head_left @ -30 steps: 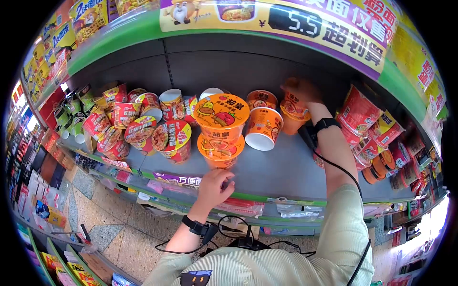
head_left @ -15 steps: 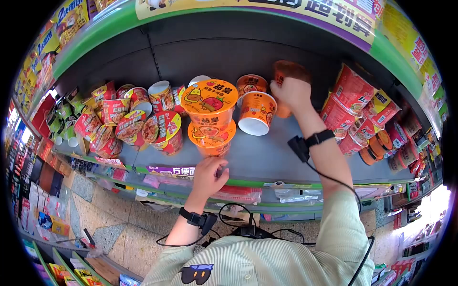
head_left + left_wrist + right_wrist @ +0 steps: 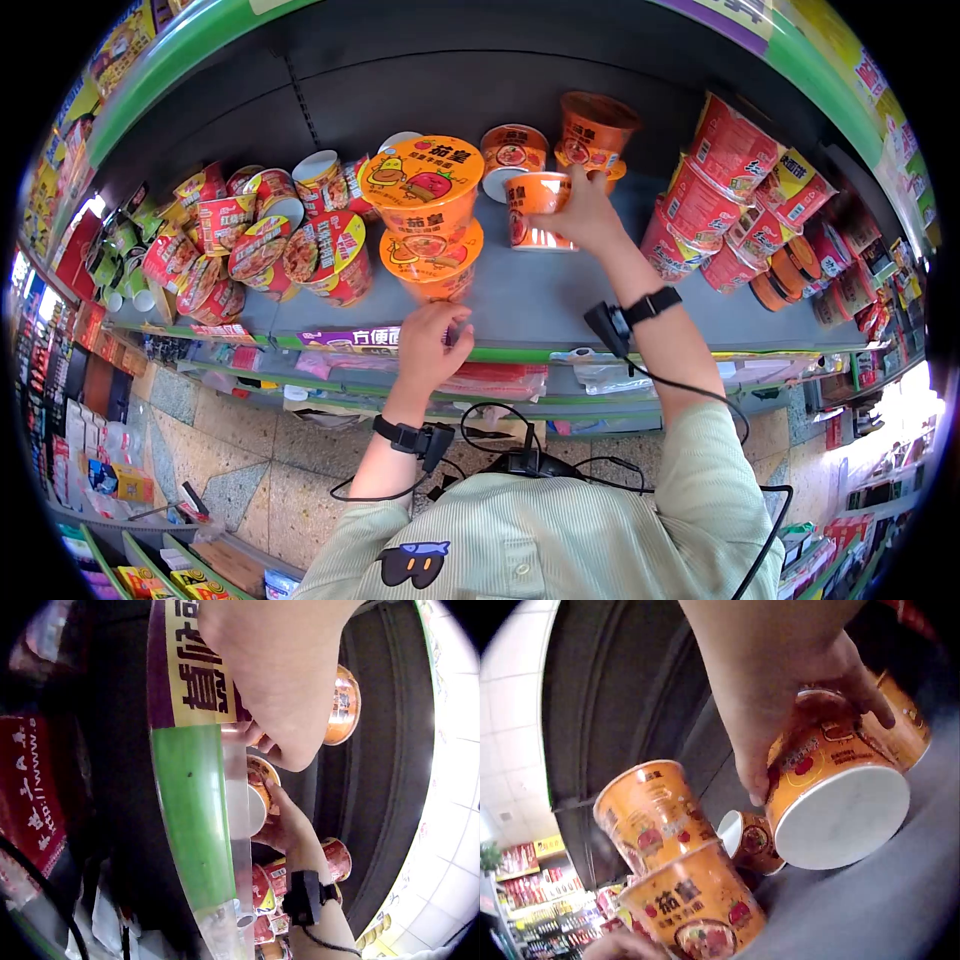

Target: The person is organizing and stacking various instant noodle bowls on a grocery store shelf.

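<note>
My right hand (image 3: 585, 215) grips an orange noodle cup (image 3: 538, 200) at mid-shelf. In the right wrist view thumb and fingers spread round its side, and the white base of this cup (image 3: 844, 817) faces the camera. Just behind, one orange cup (image 3: 598, 118) stands on another. Left of them rises a stack of two orange cups, the upper one (image 3: 422, 180) with a cartoon lid. My left hand (image 3: 433, 350) rests at the foot of that stack by the shelf edge, fingers loosely curled; whether it touches the lower cup (image 3: 432, 262) is unclear.
Red noodle cups (image 3: 325, 255) crowd the shelf's left side, several tipped over. More red cups (image 3: 735, 145) are piled at the right. Another orange cup (image 3: 515, 147) lies behind the gripped one. A green-edged upper shelf (image 3: 190, 65) arches overhead.
My right hand has come away from the cups at the back and moved forward and left onto the white-based orange cup, which has turned. The left hand stays by the stack.
</note>
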A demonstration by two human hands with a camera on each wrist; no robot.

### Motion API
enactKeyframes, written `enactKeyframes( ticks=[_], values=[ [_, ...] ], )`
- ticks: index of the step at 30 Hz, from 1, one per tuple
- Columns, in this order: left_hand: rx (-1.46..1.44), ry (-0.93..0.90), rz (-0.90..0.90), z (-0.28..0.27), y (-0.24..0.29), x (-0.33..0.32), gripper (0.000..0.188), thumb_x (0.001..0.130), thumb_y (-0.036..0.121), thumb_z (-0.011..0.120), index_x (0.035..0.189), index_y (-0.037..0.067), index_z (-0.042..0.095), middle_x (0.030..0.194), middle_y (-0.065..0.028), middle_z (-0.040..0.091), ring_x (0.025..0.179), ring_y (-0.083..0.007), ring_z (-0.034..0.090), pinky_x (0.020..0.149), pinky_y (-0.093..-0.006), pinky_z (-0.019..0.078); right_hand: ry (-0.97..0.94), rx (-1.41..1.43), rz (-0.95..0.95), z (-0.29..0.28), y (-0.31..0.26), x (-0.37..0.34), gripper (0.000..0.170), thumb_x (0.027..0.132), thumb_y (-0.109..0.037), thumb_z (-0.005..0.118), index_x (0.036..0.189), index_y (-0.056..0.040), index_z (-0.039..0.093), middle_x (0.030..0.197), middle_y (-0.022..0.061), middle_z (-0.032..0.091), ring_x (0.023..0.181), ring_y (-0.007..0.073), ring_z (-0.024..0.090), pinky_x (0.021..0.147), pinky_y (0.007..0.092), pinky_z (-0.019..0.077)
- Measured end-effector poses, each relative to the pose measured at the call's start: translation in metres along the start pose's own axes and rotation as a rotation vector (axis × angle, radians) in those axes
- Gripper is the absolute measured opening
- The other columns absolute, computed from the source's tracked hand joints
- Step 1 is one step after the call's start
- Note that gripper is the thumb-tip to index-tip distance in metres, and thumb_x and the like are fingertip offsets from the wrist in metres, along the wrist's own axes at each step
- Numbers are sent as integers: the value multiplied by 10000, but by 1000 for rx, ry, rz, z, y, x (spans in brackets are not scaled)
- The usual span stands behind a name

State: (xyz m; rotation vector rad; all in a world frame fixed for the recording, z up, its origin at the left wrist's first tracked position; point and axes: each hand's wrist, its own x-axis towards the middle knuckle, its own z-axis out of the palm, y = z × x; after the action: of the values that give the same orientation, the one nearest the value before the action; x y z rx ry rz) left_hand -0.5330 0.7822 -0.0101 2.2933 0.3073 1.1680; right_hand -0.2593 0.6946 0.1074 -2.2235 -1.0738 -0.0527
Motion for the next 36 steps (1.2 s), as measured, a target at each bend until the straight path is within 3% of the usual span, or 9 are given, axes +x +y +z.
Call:
enactKeyframes(
  ticks=[2,3,6,10,13,19,25,31,36],
  values=[
    [12,5,17,0,0,0,191,768,57,733,953,42,687,821,-85,683,727,-251,672,699,-372,520,61,56,-155,-4,11,-26,1054,574,-399,946,1405,22,454,1545,347,298,1353,475,480,1110,434,444],
    [20,8,24,0,-1,0,190,767,58,733,951,42,686,823,-84,684,725,-251,671,700,-373,519,82,4,-189,-13,3,-45,962,571,-308,947,1352,13,488,1542,331,309,1396,474,419,1143,451,409],
    [26,-7,8,2,-5,-3,195,771,119,735,951,65,682,818,-74,675,750,-286,655,699,-405,509,16,-157,-231,-17,12,-73,952,547,-290,944,1341,8,509,1540,321,322,1430,477,367,1165,454,379],
    [49,2,22,2,-2,-2,195,763,87,735,949,56,682,829,-73,682,739,-266,660,708,-392,513,-59,-323,-331,-21,6,-93,809,688,-360,838,1408,-136,545,1546,231,407,1462,442,346,1143,621,346],
    [39,-9,19,2,-4,-2,202,760,59,734,954,46,682,837,-77,689,729,-248,665,716,-380,517,-6,-442,-319,-3,15,-83,823,761,-447,766,1500,-208,491,1555,201,425,1473,421,345,1096,732,308],
    [42,-2,19,0,-1,-1,206,749,68,736,945,52,677,830,-79,679,737,-259,663,718,-391,516,47,-588,-110,-6,22,-72,744,815,-503,714,1466,-192,532,1524,202,474,1466,387,372,1063,778,292],
    [36,-6,14,1,-2,-2,206,750,64,735,946,51,676,823,-75,676,737,-256,662,714,-384,518,98,-567,-120,-7,22,-65,623,893,-489,652,1383,-113,577,1484,225,507,1423,397,427,1028,769,352],
    [63,-21,28,1,-2,-1,205,750,17,728,945,38,670,810,-75,673,724,-239,654,732,-368,516,227,-530,-116,6,39,-53,599,913,-483,631,1313,-39,585,1446,245,531,1395,398,463,935,680,499],
    [80,-25,43,0,2,2,200,740,20,729,931,38,669,802,-72,669,710,-243,648,705,-367,513,210,-528,-110,2,49,-45,589,908,-470,645,1300,-35,575,1442,255,528,1389,404,480,935,602,539]
  ],
)
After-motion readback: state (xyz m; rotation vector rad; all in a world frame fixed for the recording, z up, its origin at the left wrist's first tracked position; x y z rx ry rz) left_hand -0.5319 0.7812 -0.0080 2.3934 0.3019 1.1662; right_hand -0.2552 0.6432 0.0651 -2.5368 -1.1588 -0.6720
